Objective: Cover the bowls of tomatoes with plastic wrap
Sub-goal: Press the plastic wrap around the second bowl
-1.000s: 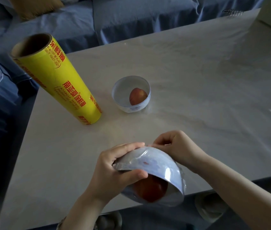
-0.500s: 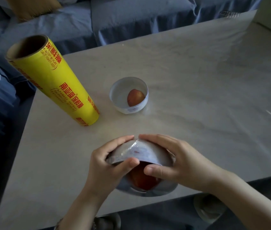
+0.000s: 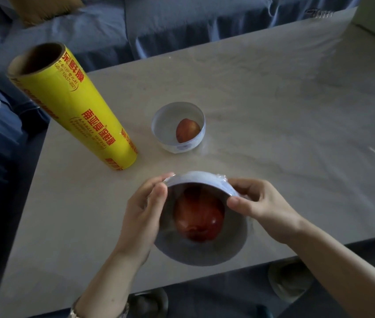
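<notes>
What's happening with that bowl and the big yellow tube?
A person is covering tomatoes with plastic wrap. The left hand and the right hand grip the near bowl, tipped toward the person at the front of the table. Clear wrap is crinkled round its rim over the tomato. The yellow roll stands to the left. A second bowl with a small tomato sits behind; whether it is wrapped is hard to tell.

Dim daylight, soft glare, wide-angle edges
</notes>
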A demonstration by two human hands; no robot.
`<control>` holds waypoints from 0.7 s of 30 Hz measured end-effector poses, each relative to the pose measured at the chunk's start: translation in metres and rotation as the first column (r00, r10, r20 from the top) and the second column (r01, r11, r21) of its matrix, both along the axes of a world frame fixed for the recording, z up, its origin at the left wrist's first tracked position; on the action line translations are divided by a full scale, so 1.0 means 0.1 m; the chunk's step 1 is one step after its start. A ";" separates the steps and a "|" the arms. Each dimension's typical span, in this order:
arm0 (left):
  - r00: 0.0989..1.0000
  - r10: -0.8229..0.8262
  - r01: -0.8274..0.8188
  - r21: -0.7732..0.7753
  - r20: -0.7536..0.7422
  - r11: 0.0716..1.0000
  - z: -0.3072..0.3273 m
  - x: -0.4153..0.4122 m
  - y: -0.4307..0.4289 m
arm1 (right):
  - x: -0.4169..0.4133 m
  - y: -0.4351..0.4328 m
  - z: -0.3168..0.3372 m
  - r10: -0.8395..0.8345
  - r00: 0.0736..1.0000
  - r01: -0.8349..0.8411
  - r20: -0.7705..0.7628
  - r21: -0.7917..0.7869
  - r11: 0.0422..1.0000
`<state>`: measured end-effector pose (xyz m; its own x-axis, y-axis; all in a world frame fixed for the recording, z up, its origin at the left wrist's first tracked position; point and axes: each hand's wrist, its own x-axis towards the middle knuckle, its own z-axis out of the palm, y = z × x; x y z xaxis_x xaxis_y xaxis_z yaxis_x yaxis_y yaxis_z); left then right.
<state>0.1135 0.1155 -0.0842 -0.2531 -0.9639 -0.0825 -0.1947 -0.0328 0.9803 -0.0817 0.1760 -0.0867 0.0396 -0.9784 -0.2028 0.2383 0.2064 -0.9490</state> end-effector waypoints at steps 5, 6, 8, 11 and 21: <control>0.931 -0.361 0.345 0.198 0.049 0.917 0.20 0.04 -0.16 | 0.01 -0.01 0.02 -0.025 1.000 0.025 0.012 0.036 0.999; 0.909 -0.411 0.390 0.213 0.064 0.896 0.22 0.03 -0.17 | 0.02 -0.01 0.04 -0.012 1.000 0.012 -0.001 0.036 0.999; 0.900 -0.431 0.409 0.222 0.063 0.885 0.25 0.00 -0.16 | 0.03 -0.01 0.09 -0.015 0.999 0.016 -0.039 0.042 0.999; 0.935 -0.347 0.335 0.134 0.077 0.933 0.24 -0.04 -0.11 | 0.02 -0.04 0.17 -0.021 0.991 0.027 -0.132 0.045 0.999; 0.987 -0.135 0.136 -0.004 0.087 0.991 0.12 -0.02 0.04 | -0.16 -0.09 0.36 0.207 0.906 -0.071 -0.370 0.349 0.934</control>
